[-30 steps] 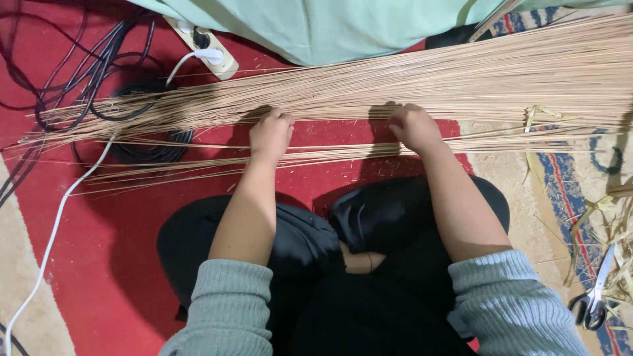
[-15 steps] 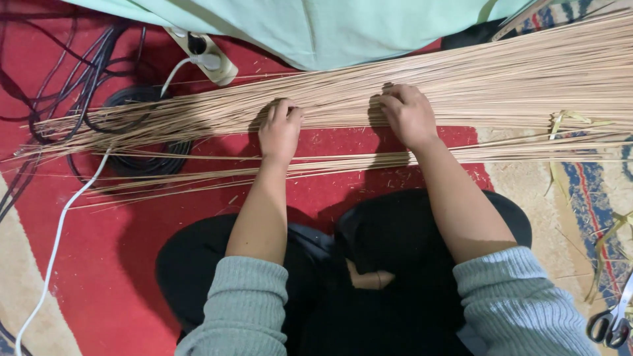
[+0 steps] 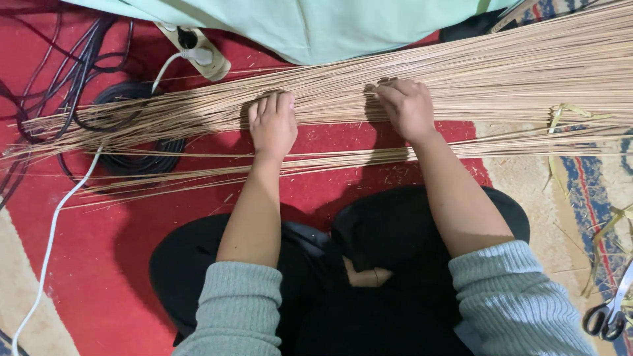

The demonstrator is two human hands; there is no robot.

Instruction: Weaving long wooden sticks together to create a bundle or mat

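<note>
- Your left hand and right hand lie knuckles-up on the long bundle of thin straw stalks spread across the red rug — fingers curled into the stalks, pressing rather than clenching.
- The stalks look light, springy and brittle; gather them mid-length, where they lie thickest.
- Since half a second ago — your hands sit almost unmoved, and more of the scissors shows at near right.

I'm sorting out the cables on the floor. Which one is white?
The thin cable plugged into the power strip, trailing down the red carpet. The coiled cables beside it are black.
</note>
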